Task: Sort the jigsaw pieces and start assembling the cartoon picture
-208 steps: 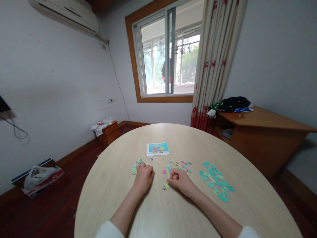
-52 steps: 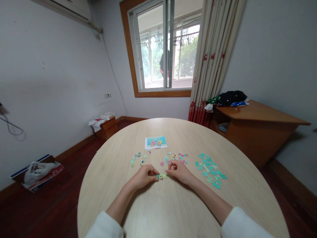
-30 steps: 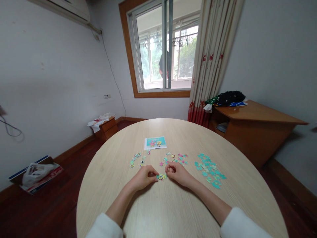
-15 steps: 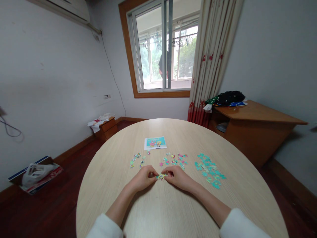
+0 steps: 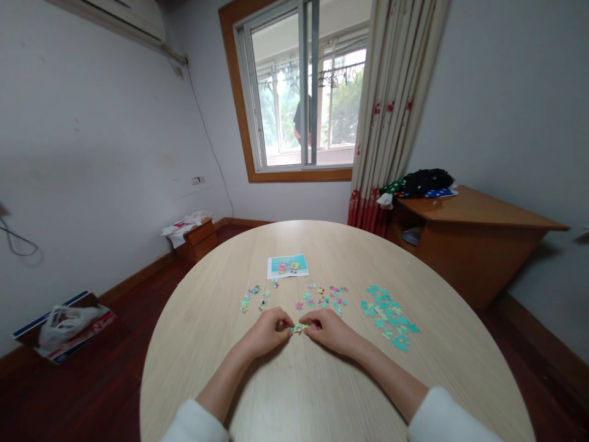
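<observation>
Between my two hands, low over the table, is a small cluster of yellow and teal jigsaw puzzle pieces (image 5: 299, 329). My left hand (image 5: 272, 328) pinches its left side with thumb and fingertips. On the other side my right hand (image 5: 326, 325) pinches the right edge the same way. The fingers partly cover the pieces, so how they join is hard to see. Beyond the hands lie loose mixed-colour pieces (image 5: 322, 294), with another small group (image 5: 254, 290) to the left. A printed picture (image 5: 288, 266) with a pink and a yellow cartoon figure lies farther back.
Many teal puzzle pieces (image 5: 386, 310) are spread on the right of the round wooden table (image 5: 221, 380). A wooden desk (image 5: 488, 215) with clothes stands behind right. At left on the floor sits a box (image 5: 69, 325) with a plastic bag. A person is visible outside the window.
Both hands keep nearly the same place and pinch on the puzzle pieces. The whole view has shifted very slightly.
</observation>
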### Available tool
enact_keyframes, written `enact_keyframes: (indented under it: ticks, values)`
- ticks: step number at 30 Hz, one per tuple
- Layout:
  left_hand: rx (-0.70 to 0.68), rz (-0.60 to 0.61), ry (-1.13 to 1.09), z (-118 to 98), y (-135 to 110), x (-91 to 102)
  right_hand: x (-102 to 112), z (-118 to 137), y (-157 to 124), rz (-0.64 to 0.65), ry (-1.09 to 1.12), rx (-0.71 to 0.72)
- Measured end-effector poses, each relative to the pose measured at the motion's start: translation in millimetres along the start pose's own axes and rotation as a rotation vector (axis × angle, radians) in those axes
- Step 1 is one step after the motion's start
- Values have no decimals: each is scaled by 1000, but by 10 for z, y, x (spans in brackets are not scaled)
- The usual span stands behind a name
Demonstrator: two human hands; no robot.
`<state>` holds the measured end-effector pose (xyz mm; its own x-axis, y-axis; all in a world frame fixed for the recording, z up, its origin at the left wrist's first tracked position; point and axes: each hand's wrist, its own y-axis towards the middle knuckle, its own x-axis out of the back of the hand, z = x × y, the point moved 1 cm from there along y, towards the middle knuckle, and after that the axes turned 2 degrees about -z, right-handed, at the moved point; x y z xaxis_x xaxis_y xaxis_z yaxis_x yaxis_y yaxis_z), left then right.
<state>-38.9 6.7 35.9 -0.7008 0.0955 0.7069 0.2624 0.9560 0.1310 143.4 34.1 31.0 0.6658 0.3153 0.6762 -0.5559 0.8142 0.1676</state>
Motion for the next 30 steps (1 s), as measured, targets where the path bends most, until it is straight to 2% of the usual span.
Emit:
enact_keyframes:
  ticks: [5,22,30]
  values:
    - [-63,11,-2,-5,2,2,-9,-21,2,9,-4,-7]
    - [-56,44,43,-46,-22,22,50,85,-21,48,-9,-34]
    - [-72,-16,26,-49,-19,3,37,42,-12,16,61,-44]
